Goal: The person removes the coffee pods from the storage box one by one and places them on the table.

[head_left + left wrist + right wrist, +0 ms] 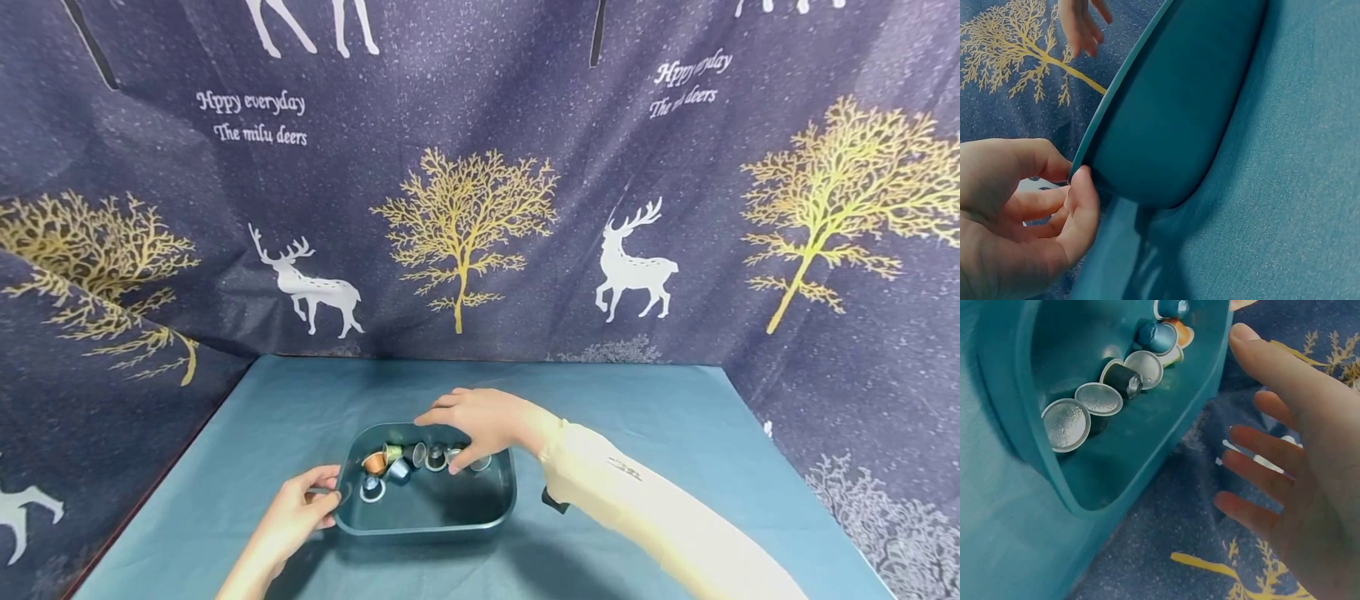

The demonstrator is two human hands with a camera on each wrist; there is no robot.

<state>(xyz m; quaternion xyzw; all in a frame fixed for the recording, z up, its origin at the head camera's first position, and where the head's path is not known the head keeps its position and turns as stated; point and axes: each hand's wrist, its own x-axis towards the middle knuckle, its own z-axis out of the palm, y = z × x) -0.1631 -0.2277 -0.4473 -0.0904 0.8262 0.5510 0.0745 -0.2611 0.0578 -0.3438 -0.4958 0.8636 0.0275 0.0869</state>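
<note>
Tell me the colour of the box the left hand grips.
The box is dark teal, showing best in the left wrist view.

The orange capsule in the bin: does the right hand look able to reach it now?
Probably yes: the right hand holds nothing and is near the bin, which has no lid. The neighbouring capsules lie close to the orange capsule and may crowd the grasp.

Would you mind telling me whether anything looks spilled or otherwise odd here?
Nothing looks spilled: the capsules lie jumbled inside the bin. Oddly, the lettering on the backdrop reads "Hppy everyday", missing an "a".
</note>
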